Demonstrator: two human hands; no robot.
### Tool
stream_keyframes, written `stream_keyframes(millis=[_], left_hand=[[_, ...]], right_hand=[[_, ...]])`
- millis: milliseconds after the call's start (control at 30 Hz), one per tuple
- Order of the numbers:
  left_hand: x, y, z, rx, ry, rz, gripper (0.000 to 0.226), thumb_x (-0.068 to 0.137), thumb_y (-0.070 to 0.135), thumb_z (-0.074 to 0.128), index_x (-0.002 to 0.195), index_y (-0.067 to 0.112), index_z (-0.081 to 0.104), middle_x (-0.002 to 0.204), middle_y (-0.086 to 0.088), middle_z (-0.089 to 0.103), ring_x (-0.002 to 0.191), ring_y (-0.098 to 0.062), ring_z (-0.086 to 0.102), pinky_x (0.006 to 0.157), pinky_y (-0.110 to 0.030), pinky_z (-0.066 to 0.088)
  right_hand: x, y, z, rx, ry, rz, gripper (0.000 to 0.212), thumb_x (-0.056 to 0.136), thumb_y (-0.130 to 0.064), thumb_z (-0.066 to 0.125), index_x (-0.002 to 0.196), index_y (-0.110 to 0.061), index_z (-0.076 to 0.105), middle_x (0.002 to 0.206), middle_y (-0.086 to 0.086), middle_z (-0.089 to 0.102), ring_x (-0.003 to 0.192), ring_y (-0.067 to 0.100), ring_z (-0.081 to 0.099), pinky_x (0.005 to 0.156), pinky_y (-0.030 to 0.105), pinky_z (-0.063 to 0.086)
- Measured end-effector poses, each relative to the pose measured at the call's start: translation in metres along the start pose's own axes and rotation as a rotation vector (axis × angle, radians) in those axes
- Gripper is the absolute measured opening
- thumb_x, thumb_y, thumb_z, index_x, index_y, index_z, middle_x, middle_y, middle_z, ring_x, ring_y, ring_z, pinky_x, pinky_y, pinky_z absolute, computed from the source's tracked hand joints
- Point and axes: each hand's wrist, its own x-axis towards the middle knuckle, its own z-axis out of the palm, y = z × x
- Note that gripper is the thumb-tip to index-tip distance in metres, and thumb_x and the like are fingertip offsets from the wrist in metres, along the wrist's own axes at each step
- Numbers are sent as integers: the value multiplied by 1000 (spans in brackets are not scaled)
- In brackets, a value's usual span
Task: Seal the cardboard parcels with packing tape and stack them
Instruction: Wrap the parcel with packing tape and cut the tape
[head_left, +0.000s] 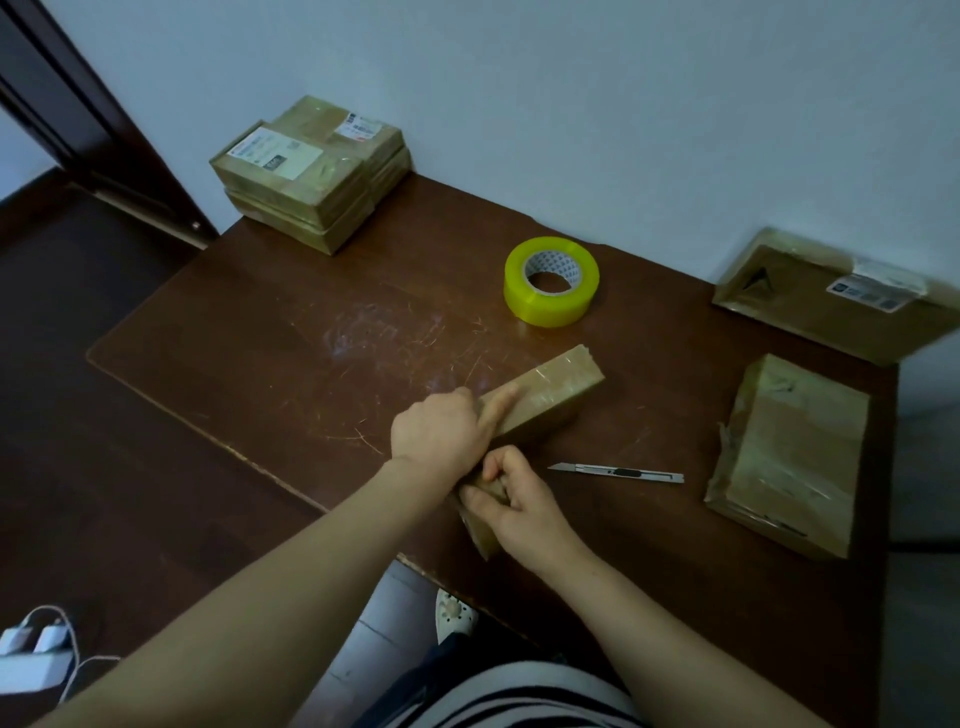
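Far left, on the floor: white chargers (32, 656) with cables. Back-left corner of the dark brown table (249, 353): stack of taped parcels (306, 176), against the wall, white labels on the top faces. Table centre shows a scuffed, scratched patch. Left hand (440, 434): back of hand up, laid over the long parcel (553, 388) about mid-length; index finger stretched straight along the parcel's top face, other fingers curled down over its far-left side, so it grips the box; fingertips on that side hidden. Long parcel: brown cardboard wrapped in glossy clear tape, set diagonally on the table, near end at the front table edge, far end pointing back-right toward the tape roll (551, 281). Right hand (522, 501): at the parcel's near end, thumb and fingers curled and pinching that end; whether it pinches tape or cardboard cannot be told. Below the hands, past the table edge: a white shoe (455, 616) on pale floor and striped clothing. Tape roll: yellowish clear tape, lying flat, behind the long parcel and apart from it. Utility knife (618, 472): silver, blade end toward the right hand, lying flat just right of that hand, not touched. Right of the knife: a wrapped parcel (789, 457), loose tape wrinkled at its left edge. Back right, against the wall: a flat labelled parcel (826, 304), partly overhanging the table's right edge.
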Motion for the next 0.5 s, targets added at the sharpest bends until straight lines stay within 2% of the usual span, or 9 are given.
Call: stream_keyframes(millis=[67,133,267,333,400,467,500], left_hand=[[4,0,-3,-20,7,-16,70,87,75,12,73,22,55,71,-1,54,78,-29,62,64,-33,40],[9,0,-5,-14,-3,-9,70,91,71,14,71,20,58,70,0,52,74,-27,59,64,-32,38],[25,8,-11,39,-20,61,65,92,68,15,66,20,51,73,-1,53,70,-25,52,65,-33,36],[33,9,-14,28,-63,44,66,93,67,14,69,20,53,83,-7,61,74,-27,54,68,-34,36],[36,6,-12,31,-32,54,67,93,68,14,79,20,59,93,-12,66,86,-33,61,70,-35,36],[29,5,-11,-22,19,56,66,92,67,16,90,21,62,97,-12,67,92,-35,62,71,-36,38],[25,4,-10,-134,58,56,61,94,65,18,93,22,61,98,-10,67,93,-34,62,73,-37,41]], right_hand=[[2,0,2,-7,9,-3,27,90,-11,62,80,-24,41,71,-4,46,65,3,44,63,21,40],[3,0,3,-7,12,1,27,90,-12,63,81,-24,41,71,-1,43,67,9,40,65,29,37],[10,-8,0,16,50,-18,26,91,-12,62,82,-24,41,68,-1,42,66,10,39,66,30,36],[13,-12,0,14,58,-10,24,92,-12,61,83,-23,42,66,-2,42,64,9,41,66,30,37],[14,-16,0,17,42,-26,21,92,-14,61,86,-23,44,66,0,46,65,13,46,67,33,39],[9,-17,-5,18,25,-25,14,91,-24,64,96,-31,53,81,5,60,79,18,57,76,35,45],[5,-16,-10,14,31,-25,17,90,-28,64,103,-38,57,90,7,64,89,18,61,81,33,48]])
